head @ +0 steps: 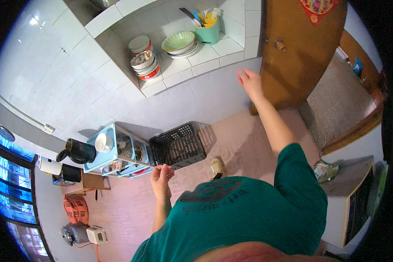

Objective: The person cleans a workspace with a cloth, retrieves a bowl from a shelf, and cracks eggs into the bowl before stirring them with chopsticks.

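My right hand [250, 83] reaches out below the tiled wall niche, near the edge of a brown wooden door; it is a little blurred, and no object shows in it. Lower down, my left hand [162, 173] hangs with curled fingers in front of a black plastic crate [178, 147] on the floor; whether it pinches something small I cannot tell. On the niche shelf are stacked bowls [144, 64], a green ribbed bowl [179, 42] on top of other dishes, and a green utensil holder [208, 32] with utensils standing in it.
Left of the crate stands a blue and white shelf rack [108, 137] with a white mug [103, 142] and a black kettle [80, 151]. The wooden door [298, 49] stands ajar at the right beside a doorway. A white cabinet [344, 196] is at the lower right.
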`<state>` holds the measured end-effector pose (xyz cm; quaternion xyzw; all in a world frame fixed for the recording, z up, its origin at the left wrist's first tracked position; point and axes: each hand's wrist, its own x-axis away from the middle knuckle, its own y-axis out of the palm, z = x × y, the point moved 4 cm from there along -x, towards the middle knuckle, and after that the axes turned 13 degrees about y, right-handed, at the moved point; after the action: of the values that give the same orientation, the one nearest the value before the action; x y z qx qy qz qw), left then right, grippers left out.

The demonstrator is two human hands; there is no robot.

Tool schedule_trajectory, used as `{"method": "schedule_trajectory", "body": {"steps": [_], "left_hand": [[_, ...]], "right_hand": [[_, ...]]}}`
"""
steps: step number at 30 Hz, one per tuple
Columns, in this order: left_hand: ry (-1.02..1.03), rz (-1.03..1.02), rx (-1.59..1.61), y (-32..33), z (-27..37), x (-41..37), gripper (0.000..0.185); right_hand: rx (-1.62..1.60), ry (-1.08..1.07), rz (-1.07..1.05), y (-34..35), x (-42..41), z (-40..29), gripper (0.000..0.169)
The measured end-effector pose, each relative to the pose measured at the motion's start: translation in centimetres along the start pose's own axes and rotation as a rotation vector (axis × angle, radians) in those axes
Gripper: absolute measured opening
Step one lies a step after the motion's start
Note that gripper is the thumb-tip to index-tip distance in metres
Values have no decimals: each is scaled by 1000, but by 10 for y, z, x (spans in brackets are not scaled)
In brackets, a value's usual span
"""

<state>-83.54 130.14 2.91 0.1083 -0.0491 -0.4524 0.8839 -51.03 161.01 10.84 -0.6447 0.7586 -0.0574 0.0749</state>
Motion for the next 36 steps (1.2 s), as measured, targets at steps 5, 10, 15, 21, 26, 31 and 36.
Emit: {"method": "schedule_trajectory", "body": {"steps": [5,10,15,21,26,31,36], "left_hand": [[56,102,76,25,-26,-77,11],[45,148,113,68,-29,-124,9],[145,240,62,107,-9,-141,6],[161,637,55,125,-34,-94,7],[138,766,228,163,-54,-60,8],[188,857,92,206,-53,-55,9],[144,878,-29,229,-56,-49,13]], "right_hand": [[-194,-299,-111,61,-128,-80,22],[-10,-607,-38,116,-236,-137,25],[394,-655,190,168,-346,-169,30],[853,-495,145,209,-438,-167,36],[763,-561,24,213,-432,-170,35],[734,-652,20,192,-411,-173,34],[423,-863,56,158,-385,-177,33]]}}
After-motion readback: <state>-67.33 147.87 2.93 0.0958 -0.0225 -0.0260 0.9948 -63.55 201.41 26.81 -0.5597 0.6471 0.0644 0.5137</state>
